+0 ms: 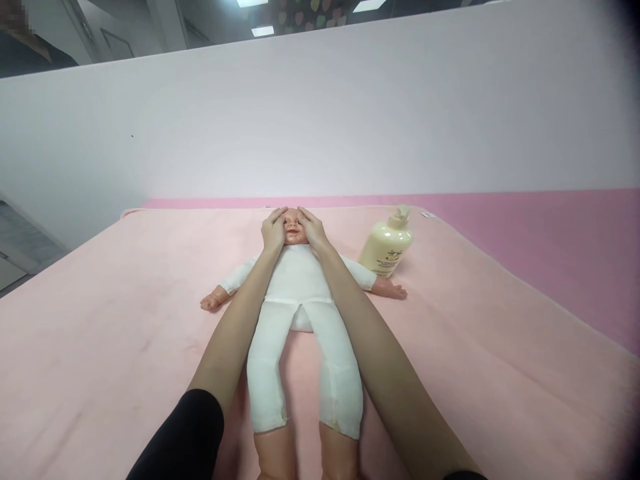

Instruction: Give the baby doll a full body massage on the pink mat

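Observation:
A baby doll [300, 277] with a white cloth body lies on its back on a pink blanket [135, 320], its head at the far end and its legs toward me. My left hand [274, 230] rests against the left side of the doll's head, and my right hand [313, 229] against the right side. Both hands have their fingers stretched along the temples up to the forehead, tips close to each other. Between my palms the doll's eyes, nose and mouth show. My forearms pass over the doll's arms along its trunk.
Right of the doll, by its outstretched arm, a pale yellow pump bottle [386, 247] stands tilted on the blanket. A white wall panel [320, 127] rises behind the pink mat [525, 233]. Part of another person [30, 50] appears beyond it at the upper left.

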Demonstrator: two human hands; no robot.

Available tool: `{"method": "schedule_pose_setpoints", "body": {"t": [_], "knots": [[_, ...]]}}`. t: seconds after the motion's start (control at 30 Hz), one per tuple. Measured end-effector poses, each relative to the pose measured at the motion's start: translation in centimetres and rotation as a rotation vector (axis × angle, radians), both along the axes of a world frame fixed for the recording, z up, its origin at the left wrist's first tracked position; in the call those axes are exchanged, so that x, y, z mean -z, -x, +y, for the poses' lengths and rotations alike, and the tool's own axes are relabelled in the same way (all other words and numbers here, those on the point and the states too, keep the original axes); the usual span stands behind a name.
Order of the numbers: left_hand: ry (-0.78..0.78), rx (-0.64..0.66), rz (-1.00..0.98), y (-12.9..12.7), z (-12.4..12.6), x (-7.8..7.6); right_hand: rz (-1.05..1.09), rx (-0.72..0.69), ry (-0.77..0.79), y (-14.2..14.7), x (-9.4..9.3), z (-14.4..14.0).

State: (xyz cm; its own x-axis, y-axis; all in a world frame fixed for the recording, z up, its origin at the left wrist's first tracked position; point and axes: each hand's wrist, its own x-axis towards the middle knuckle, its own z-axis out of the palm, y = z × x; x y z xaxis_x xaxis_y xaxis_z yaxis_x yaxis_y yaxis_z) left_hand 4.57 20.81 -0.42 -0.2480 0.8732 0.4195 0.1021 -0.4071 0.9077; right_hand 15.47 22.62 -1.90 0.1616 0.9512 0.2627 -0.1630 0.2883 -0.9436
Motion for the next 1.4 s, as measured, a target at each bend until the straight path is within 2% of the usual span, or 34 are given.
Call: {"method": "schedule_pose_setpoints", "body": {"t": [0.3, 0.6, 1.2, 1.4], "knots": [[-0.011, -0.052, 0.061, 0.0, 0.4, 0.4, 0.030, -0.022, 0.055, -0.3, -0.5, -0.2], [-0.024, -0.029, 0.144, 0.0, -0.5, 0.0, 0.007, 0.008, 0.014, 0.0, 0.0, -0.3], [0.019, -0.002, -0.025, 0.0, 0.5, 0.3, -0.007, 0.024, 0.044, -0.2, -0.5, -0.2], [0.060, 0.014, -0.152, -0.1, 0.8, 0.4, 0.084, 0.011, 0.117, -0.3, -0.3, 0.0]]}}
